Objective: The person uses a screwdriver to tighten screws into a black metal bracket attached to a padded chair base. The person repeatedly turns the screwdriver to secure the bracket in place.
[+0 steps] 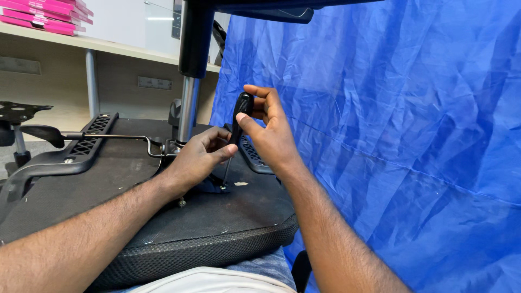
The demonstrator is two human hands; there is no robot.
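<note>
An upturned office chair seat lies across my lap, its black underside facing up. My right hand grips the black handle of a screwdriver, held nearly upright with its thin shaft reaching down to a screw on the metal bracket at the seat's middle. My left hand rests on that bracket and pinches the shaft low down, steadying it. The chair's chrome gas cylinder rises from the bracket just behind my left hand.
A black armrest bracket and a thin metal lever lie on the seat's left side. Another chair base stands at far left. A blue tarp hangs on the right. Pink boxes sit on a wooden shelf.
</note>
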